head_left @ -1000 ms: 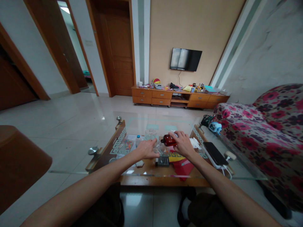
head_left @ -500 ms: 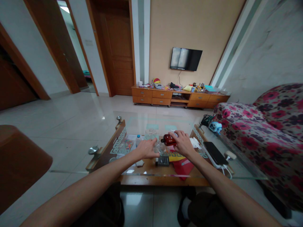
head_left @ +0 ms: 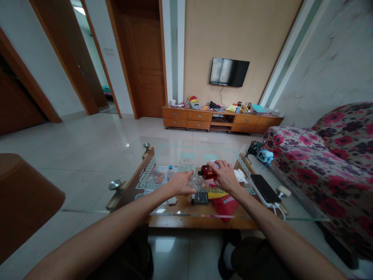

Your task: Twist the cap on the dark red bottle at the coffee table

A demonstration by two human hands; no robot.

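head cam | faces forward-down | glass table (head_left: 204, 153) near | TV wall far

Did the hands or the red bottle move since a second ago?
Hardly at all. The right hand keeps the red bottle tipped on its side, and the left hand stays on the clear container beside it. The phone on the glass table lies where it was.

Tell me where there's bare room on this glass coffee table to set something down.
Bare glass lies at the near left corner, left of the left hand, and along the far edge of the glass table. It is crowded between the hands around the red bottle, and at the right by the phone.
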